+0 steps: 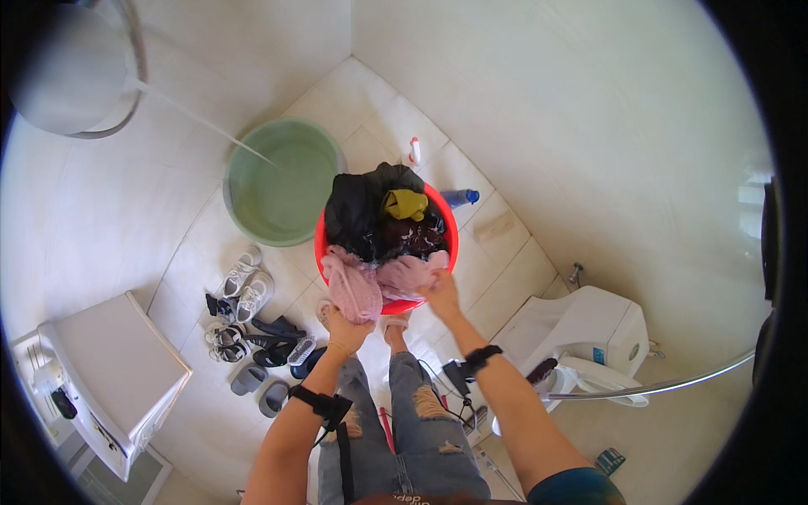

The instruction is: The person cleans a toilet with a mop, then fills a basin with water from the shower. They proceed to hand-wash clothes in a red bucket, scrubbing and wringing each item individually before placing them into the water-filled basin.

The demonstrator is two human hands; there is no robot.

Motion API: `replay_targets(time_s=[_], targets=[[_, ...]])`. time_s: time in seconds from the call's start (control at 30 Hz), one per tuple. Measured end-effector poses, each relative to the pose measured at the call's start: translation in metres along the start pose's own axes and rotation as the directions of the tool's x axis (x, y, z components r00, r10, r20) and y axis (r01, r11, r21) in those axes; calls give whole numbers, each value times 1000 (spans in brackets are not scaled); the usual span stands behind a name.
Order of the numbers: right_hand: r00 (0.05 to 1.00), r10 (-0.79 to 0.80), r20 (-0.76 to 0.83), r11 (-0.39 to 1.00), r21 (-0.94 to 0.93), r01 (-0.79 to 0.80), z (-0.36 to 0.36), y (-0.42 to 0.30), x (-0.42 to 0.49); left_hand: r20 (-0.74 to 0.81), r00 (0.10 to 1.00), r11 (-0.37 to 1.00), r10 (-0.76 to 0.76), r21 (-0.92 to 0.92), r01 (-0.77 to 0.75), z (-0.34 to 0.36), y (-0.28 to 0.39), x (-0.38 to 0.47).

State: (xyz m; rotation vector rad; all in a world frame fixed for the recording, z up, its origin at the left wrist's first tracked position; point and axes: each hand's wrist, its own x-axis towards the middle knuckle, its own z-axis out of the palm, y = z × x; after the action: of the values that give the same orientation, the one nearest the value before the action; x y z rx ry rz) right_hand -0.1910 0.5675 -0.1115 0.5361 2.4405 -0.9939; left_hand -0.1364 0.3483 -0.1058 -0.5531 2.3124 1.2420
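Observation:
A red basin (452, 230) full of wet laundry stands in front of my feet. Both hands are at its near side. My left hand (351, 332) grips a bunched pink knit garment (353, 291) that hangs over the rim. On the right, my right hand (443, 294) has its fingers on more pink fabric (407, 276); whether it is the same piece I cannot tell. Behind the pink lie black clothes (351, 211), a dark maroon wet piece (407, 235) and a mustard-yellow cloth item (406, 204).
Water streams into a green tub (284, 183) at the back left. A blue bottle (461, 198) and a white-and-red bottle (414, 151) stand beyond the basin. White sneakers (254, 295), grey slippers (274, 398) and a scrubbing brush (302, 351) lie left. A white toilet (587, 328) is at right, a washing machine (120, 360) at left.

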Motion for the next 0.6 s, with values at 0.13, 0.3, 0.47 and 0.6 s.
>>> replay_targets(time_s=[0.13,0.3,0.47,0.6], targets=[[943,-322,78,821,-473,320,74,32,2,-15,1000,909,-15,417,20,28,1,53],[849,-509,143,631,-609,481,129,71,44,199,967,443,-160,890,-110,67,-20,121],[850,-272,452,779,-415,470,160,110,94,165,957,171,-238,977,-126,112,-29,148],[845,-443,298,831,-216,512,166,117,114,307,943,251,-129,930,-269,126,-34,154]])
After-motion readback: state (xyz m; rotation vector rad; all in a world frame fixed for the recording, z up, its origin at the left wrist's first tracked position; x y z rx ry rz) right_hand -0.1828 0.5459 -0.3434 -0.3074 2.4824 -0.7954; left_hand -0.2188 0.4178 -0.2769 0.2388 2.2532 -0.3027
